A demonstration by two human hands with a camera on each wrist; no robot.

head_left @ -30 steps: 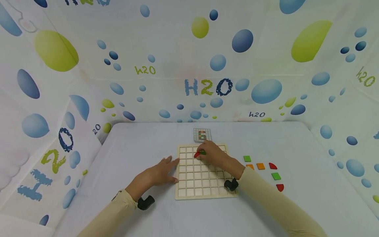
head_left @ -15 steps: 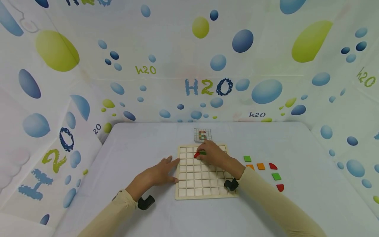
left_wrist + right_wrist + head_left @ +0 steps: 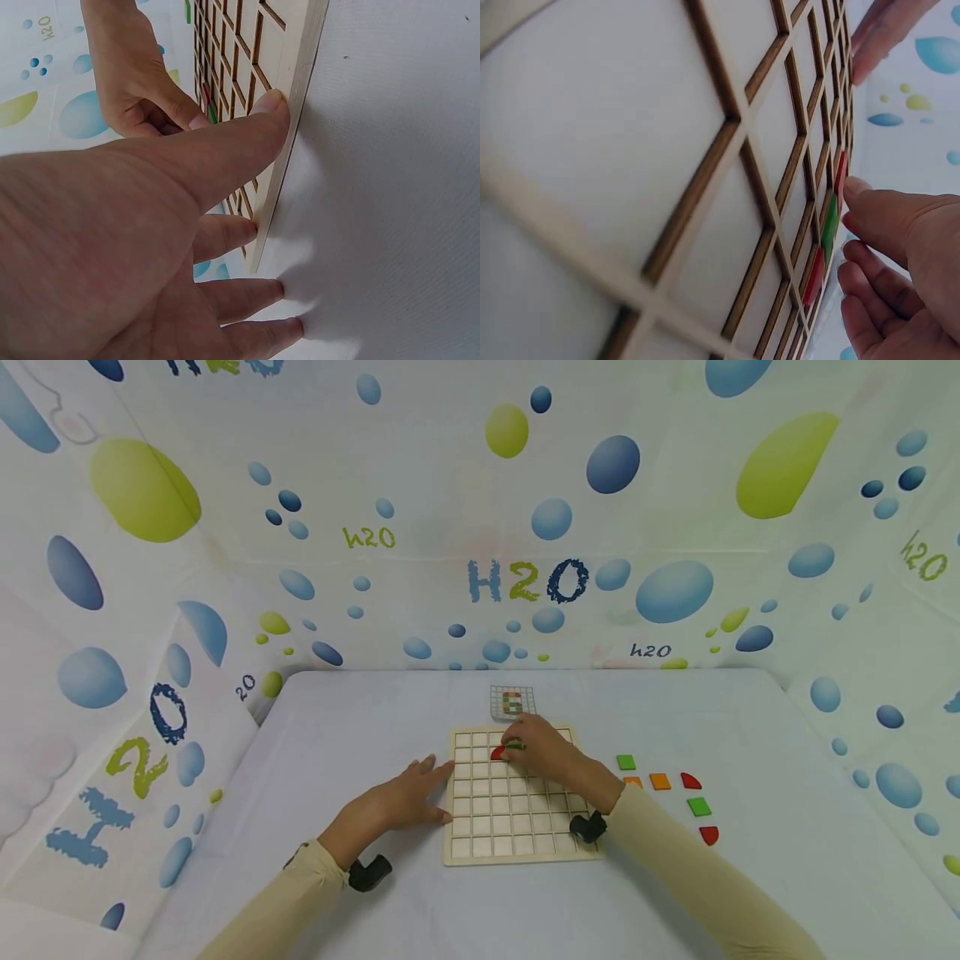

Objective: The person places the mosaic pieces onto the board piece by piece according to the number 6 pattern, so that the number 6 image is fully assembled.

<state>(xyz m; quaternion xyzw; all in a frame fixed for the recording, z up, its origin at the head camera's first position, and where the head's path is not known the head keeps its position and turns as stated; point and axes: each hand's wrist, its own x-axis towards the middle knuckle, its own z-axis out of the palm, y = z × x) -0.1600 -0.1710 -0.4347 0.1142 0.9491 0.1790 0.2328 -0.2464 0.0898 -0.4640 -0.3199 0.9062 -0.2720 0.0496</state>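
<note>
A wooden grid board (image 3: 522,862) lies flat on the white-covered table. My left hand (image 3: 408,795) steadies its left edge, with thumb (image 3: 268,105) and fingertips spread against the rim. Over the far rows, my right hand (image 3: 546,752) pinches a green tile (image 3: 514,745) between thumb and fingers; the tile looks slightly tilted. Just left of it, a rounded red piece (image 3: 497,752) sits in a cell. In the right wrist view the green tile (image 3: 829,225) stands between two red pieces, the nearer red one (image 3: 814,277) being hidden by my hand from the head camera.
Behind the board lies a small pattern card (image 3: 513,702) with a coloured grid. To the right are loose pieces: green tiles (image 3: 626,762), orange tiles (image 3: 660,781) and rounded red pieces (image 3: 691,780). A patterned sheet (image 3: 420,460) hangs behind the table.
The green tile under my right fingers has tipped a little, and that hand has shifted very slightly. My left hand stays put on the board's edge.
</note>
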